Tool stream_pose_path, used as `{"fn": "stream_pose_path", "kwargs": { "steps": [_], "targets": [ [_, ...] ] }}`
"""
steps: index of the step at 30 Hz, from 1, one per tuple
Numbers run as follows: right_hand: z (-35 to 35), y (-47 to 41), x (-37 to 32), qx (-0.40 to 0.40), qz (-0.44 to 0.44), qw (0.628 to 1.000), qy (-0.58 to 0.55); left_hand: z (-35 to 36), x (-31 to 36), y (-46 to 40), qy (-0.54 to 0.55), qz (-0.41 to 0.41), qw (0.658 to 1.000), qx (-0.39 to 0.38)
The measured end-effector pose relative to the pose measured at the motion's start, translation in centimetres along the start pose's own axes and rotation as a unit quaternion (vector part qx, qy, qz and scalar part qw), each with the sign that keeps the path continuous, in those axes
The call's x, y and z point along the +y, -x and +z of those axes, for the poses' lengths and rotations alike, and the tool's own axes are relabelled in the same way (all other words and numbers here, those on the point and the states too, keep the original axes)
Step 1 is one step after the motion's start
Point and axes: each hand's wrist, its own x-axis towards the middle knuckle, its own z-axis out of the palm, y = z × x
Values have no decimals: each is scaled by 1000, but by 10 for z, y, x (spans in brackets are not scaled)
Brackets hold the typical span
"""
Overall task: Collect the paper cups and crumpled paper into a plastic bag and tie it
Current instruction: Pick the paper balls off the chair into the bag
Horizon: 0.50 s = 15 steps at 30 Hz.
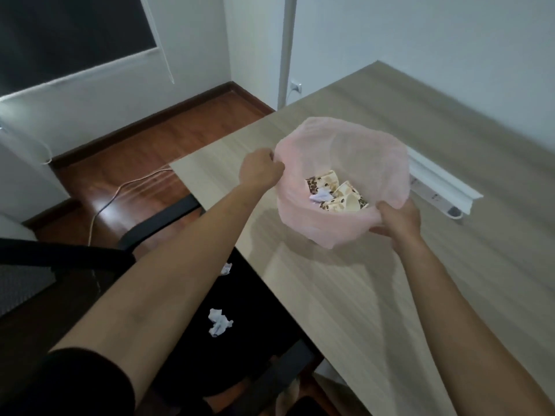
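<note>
A pink plastic bag (345, 145) stands with its mouth wide on the wooden table (390, 295). Inside it lie paper cups (345, 199) printed with coffee beans and a crumpled white paper (319, 195). My left hand (261, 171) grips the bag's left rim. My right hand (396, 219) grips the near right rim. Two more crumpled papers lie on the black chair seat below the table edge, a larger one (219, 322) and a small one (226, 268).
A black office chair (255, 310) sits against the table's left edge. A white power strip (435, 199) lies on the table right of the bag, by the wall. A cable (120, 190) runs across the wooden floor.
</note>
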Motion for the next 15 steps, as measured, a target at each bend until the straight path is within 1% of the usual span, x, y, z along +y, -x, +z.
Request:
{"fn": "stream_pose_path", "kwargs": {
  "steps": [4, 6, 10, 12, 15],
  "targets": [
    [48, -25, -18, -77, -29, 996, 30, -34, -28, -10, 19, -59, 994, 92],
    [77, -22, -32, -118, -52, 991, 22, -55, -47, -11, 23, -88, 987, 135],
    [131, -7, -57, -162, -98, 982, 0, -88, -85, -2, 42, -132, 967, 216],
    [149, -3, -56, -177, -106, 978, -20, -96, -102, 8, 50, -140, 962, 230],
    [158, 14, -42, -196, -114, 974, -26, -100, -128, 26, 46, -124, 970, 204]
  ]
}}
